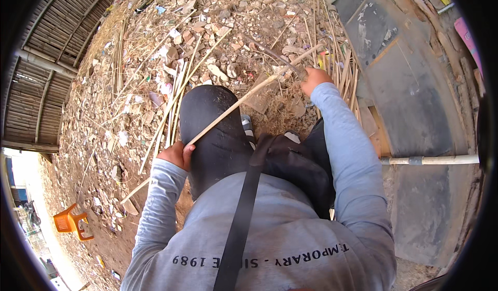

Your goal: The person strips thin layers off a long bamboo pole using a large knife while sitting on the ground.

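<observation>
A long pale bamboo strip (236,104) slants across my lap, over the right-hand side of my left knee. Around its lower part my left hand (177,155) is closed, and the tail end sticks out past my left forearm. My right hand (315,79) is closed on the handle of a knife with a dark, narrow blade (274,53). The blade points away to the upper left and crosses the strip close to its far end. My fingers hide most of the handle. Whether the edge bites into the bamboo I cannot tell.
Several split bamboo strips (174,104) lie left of my knee, with another bundle (346,78) beyond my right hand. Rubble and litter (207,36) cover the ground. Grey panels (425,99) stand at the right. An orange plastic chair (72,222) and a bamboo-slat structure (44,73) are at the left.
</observation>
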The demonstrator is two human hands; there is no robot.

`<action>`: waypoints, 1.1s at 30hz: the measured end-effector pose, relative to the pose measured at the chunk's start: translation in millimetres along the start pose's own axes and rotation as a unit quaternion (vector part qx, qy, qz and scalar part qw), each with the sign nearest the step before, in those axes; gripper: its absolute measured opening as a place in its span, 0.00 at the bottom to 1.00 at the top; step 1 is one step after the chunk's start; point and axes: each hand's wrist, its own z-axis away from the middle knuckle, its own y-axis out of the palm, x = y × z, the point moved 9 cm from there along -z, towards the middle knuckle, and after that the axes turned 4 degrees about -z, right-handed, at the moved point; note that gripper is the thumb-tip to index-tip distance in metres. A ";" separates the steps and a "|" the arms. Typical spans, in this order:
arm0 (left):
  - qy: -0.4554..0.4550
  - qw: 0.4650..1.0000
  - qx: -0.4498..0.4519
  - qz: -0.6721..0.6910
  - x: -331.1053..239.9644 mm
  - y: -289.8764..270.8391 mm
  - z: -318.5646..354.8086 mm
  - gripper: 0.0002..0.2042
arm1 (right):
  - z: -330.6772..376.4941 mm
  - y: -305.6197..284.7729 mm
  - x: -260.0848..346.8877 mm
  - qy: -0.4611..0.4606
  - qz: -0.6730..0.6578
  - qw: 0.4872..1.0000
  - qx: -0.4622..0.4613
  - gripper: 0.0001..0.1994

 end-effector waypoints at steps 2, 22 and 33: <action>-0.014 1.000 0.005 -0.020 4.5 2.0 3.1 0.23 | 12.9 3.5 29.8 -0.008 0.002 0.999 0.036 0.22; -0.004 1.000 0.005 0.010 2.7 9.9 0.6 0.23 | 15.1 1.9 37.3 -0.033 0.019 0.999 -0.010 0.21; 0.005 1.000 -0.019 0.021 -1.5 6.7 1.6 0.23 | 17.8 2.1 31.1 -0.035 -0.015 0.999 -0.008 0.16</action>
